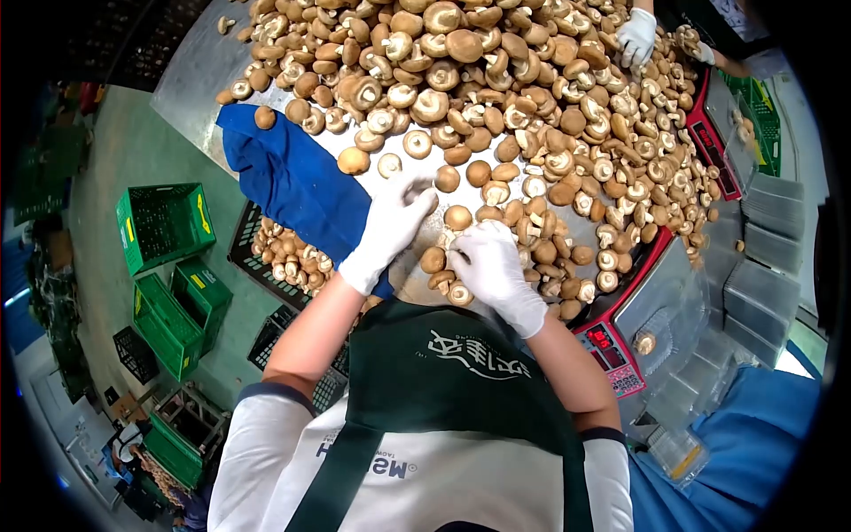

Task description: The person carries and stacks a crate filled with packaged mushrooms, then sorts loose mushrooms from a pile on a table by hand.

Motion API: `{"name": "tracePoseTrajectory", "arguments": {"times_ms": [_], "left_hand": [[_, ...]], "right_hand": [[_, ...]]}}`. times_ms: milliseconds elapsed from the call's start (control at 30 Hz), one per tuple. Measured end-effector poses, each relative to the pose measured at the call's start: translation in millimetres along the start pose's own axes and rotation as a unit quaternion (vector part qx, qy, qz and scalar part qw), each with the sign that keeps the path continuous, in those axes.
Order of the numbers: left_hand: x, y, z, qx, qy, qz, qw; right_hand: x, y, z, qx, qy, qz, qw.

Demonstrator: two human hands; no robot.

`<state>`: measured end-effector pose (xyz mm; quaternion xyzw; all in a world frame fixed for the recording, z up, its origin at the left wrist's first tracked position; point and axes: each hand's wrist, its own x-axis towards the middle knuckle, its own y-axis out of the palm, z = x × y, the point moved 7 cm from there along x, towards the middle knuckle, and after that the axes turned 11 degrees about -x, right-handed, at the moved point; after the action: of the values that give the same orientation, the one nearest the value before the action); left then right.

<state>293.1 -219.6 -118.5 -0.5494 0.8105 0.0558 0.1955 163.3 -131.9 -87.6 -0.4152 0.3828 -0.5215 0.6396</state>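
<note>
Both my hands wear white gloves and are over a metal table covered in shiitake mushrooms (pixel 431 105). My left hand (pixel 394 220) is at the near edge of the pile, thumb and fingers apart, with nothing visible between them. Its fingertips are close to a brown mushroom cap (pixel 448 177). My right hand (pixel 490 266) is low over a small cluster of mushrooms, fingers bent and thumb apart from them. A round cap (pixel 433 259) sits beside that thumb, and another cap (pixel 457 217) is just beyond the fingers. I cannot tell whether the fingers touch them.
A blue cloth (pixel 297 177) drapes over the table's left edge, above a black crate (pixel 244 244) of mushrooms. To the right stands a red scale (pixel 612 346) bearing one mushroom in a tray. Clear plastic trays (pixel 762 297) are stacked beyond. A co-worker's gloved hand (pixel 636 38) reaches into the pile.
</note>
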Motion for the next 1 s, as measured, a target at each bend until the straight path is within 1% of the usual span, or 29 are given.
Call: {"name": "tracePoseTrajectory", "arguments": {"times_ms": [33, 67, 133, 167, 200, 233, 267, 300, 333, 367, 400, 467, 500, 533, 600, 633, 667, 700, 733, 767, 800, 867, 900, 933, 967, 1000], "left_hand": [[9.9, 6.9, -17.4, 0.078, 0.105, -0.022, 0.991], [16.8, 15.3, -33.3, 0.154, 0.209, -0.042, 0.965], [45.0, 36.1, -21.2, 0.255, 0.263, -0.044, 0.929], [54.8, 43.5, -18.8, 0.305, 0.291, -0.045, 0.906], [65.6, 45.0, -14.1, 0.236, 0.213, 0.003, 0.948], [72.9, 47.3, -12.3, 0.163, 0.13, 0.05, 0.977], [76.2, 50.7, -6.0, 0.089, 0.045, 0.095, 0.991], [73.6, 55.2, 8.5, -0.122, -0.08, 0.106, 0.984], [72.4, 54.1, 6.0, -0.189, -0.054, 0.141, 0.97], [68.9, 49.1, 9.2, -0.21, -0.053, 0.14, 0.966], [62.9, 44.4, 13.0, -0.233, -0.051, 0.139, 0.961], [43.8, 32.6, 11.6, -0.247, -0.088, 0.138, 0.955], [33.9, 27.5, 12.3, -0.255, -0.106, 0.138, 0.951], [27.8, 23.6, 20.3, -0.261, -0.11, 0.13, 0.95], [8.6, 18.4, 16.2, -0.24, -0.112, 0.136, 0.955], [0.1, 18.4, 23.9, -0.213, -0.129, 0.155, 0.956], [-6.9, 23.0, 25.3, -0.233, -0.114, 0.175, 0.95], [-15.3, 24.3, 31.9, -0.206, -0.134, 0.181, 0.952], [-23.4, 25.9, 34.7, -0.177, -0.155, 0.187, 0.954], [-27.4, 31.6, 42.5, -0.195, -0.146, 0.213, 0.946], [-29.3, 34.0, 42.9, -0.177, -0.124, 0.205, 0.955], [-24.8, 34.1, 31.0, -0.135, -0.104, 0.19, 0.967], [-19.2, 25.7, 17.3, -0.053, -0.081, 0.155, 0.983], [-12.2, 17.9, -4.7, 0.029, -0.055, 0.119, 0.991], [-1.1, 7.6, -12.5, 0.14, 0.026, 0.035, 0.989], [7.0, 1.8, -29.1, 0.159, 0.093, -0.015, 0.983]], "right_hand": [[0.1, -5.6, -7.2, 0.028, 0.006, -0.03, 0.999], [1.3, -12.7, -14.3, 0.055, 0.013, -0.06, 0.997], [18.9, -43.5, -27.7, 0.042, -0.015, -0.195, 0.98], [27.0, -47.0, -40.6, 0.005, -0.021, -0.275, 0.961], [44.4, -44.0, -57.6, -0.004, 0.006, -0.256, 0.967], [63.3, -38.0, -77.8, 0.019, 0.101, -0.169, 0.98], [75.4, -41.0, -87.3, 0.082, 0.099, -0.187, 0.974], [85.0, -35.1, -96.1, 0.075, 0.11, -0.181, 0.975], [92.3, -27.8, -102.9, 0.068, 0.12, -0.174, 0.975], [95.3, -24.7, -104.1, 0.066, 0.094, -0.196, 0.974], [93.4, -18.0, -106.9, 0.054, 0.083, -0.185, 0.978], [84.5, -20.0, -95.4, 0.028, 0.059, -0.16, 0.985], [80.5, -14.7, -91.6, 0.008, 0.065, -0.091, 0.994], [69.4, -12.5, -86.7, 0.079, 0.049, -0.098, 0.991], [44.9, -17.3, -61.5, 0.042, -0.03, -0.101, 0.994], [47.1, -14.9, -64.0, 0.04, -0.015, -0.073, 0.996], [49.8, -13.4, -67.2, 0.038, 0.0, -0.045, 0.998], [52.8, -12.1, -70.2, 0.036, 0.016, -0.016, 0.999], [67.5, -15.7, -77.7, -0.007, 0.089, 0.007, 0.996], [81.9, -30.2, -74.9, 0.028, 0.103, -0.041, 0.993], [94.9, -40.7, -73.7, 0.062, 0.116, -0.091, 0.987], [113.7, -45.0, -69.0, 0.009, 0.081, -0.19, 0.978], [116.9, -24.5, -79.4, -0.011, 0.072, -0.17, 0.983], [115.1, -24.8, -77.8, -0.034, 0.07, -0.164, 0.983], [110.8, -21.4, -79.6, -0.026, 0.081, -0.147, 0.986], [104.1, -15.3, -82.1, -0.017, 0.092, -0.127, 0.987]]}}
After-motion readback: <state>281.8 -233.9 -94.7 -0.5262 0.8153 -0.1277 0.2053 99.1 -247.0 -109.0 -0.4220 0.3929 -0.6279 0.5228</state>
